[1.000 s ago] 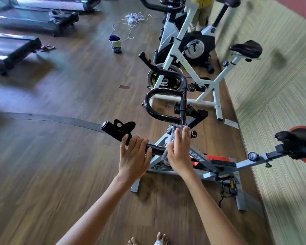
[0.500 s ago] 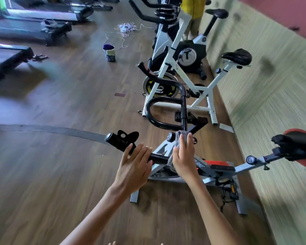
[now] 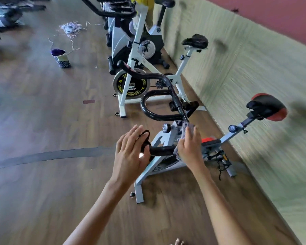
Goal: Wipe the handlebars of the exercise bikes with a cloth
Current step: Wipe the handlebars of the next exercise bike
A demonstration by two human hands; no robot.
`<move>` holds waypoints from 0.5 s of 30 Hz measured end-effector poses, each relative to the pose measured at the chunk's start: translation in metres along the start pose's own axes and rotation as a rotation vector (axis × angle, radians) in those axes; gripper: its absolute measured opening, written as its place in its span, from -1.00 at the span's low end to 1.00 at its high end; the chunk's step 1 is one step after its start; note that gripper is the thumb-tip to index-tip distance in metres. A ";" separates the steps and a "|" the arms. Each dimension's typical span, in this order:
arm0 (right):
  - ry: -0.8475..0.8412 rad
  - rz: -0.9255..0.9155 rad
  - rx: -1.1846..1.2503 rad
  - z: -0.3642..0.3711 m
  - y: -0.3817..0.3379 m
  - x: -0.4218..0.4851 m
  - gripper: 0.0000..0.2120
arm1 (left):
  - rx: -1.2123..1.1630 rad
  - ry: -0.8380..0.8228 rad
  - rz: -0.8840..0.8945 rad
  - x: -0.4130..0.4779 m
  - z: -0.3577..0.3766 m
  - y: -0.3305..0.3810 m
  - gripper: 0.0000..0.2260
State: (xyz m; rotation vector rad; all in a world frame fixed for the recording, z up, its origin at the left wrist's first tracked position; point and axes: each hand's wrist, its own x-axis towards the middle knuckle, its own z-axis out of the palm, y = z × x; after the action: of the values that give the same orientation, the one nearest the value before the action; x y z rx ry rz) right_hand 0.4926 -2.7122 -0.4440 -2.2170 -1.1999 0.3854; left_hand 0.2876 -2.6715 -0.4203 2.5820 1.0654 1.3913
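The nearest exercise bike has a light grey frame point(image 3: 154, 163), a red and black saddle point(image 3: 267, 106) and black looped handlebars point(image 3: 149, 110). My right hand point(image 3: 189, 147) grips a small grey cloth point(image 3: 185, 128) pressed against the handlebar where the near bar point(image 3: 162, 150) meets the centre stem. My left hand point(image 3: 129, 151) hovers over the near bar's end with fingers spread, covering the grip but holding nothing. A white bike point(image 3: 131, 68) stands just behind, with a third bike point(image 3: 117, 38) further back.
A green panelled wall point(image 3: 254, 85) runs close along the right of the bikes. A patterned cup point(image 3: 61, 58) and tangled white string point(image 3: 71, 28) lie on the wood floor to the left. Treadmills point(image 3: 2, 18) sit at far left. A person in yellow point(image 3: 145, 7) stands behind the bikes.
My left hand has let go of the near handlebar grip and lifted with fingers spread. My right hand stays on the cloth near the stem. The view has swung to the right.
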 end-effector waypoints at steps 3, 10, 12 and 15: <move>-0.033 0.030 0.064 -0.013 -0.001 0.018 -0.45 | -0.092 0.039 -0.071 -0.001 0.001 -0.002 -0.73; 0.178 -0.040 0.094 0.020 -0.004 -0.037 -0.38 | -0.257 0.045 -0.263 0.000 0.004 -0.004 -0.73; 0.219 -0.135 0.059 0.021 0.006 -0.036 -0.35 | -0.255 0.091 -0.238 -0.003 0.008 -0.005 -0.70; 0.328 -0.276 0.027 0.024 0.025 -0.025 -0.50 | -0.243 0.142 -0.162 -0.006 0.016 -0.015 -0.64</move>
State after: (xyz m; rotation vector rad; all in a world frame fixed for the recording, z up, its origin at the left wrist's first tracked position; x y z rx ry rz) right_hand 0.4839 -2.7350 -0.4786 -1.9596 -1.2824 -0.0714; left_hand 0.2886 -2.6590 -0.4389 2.2070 1.0232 1.5725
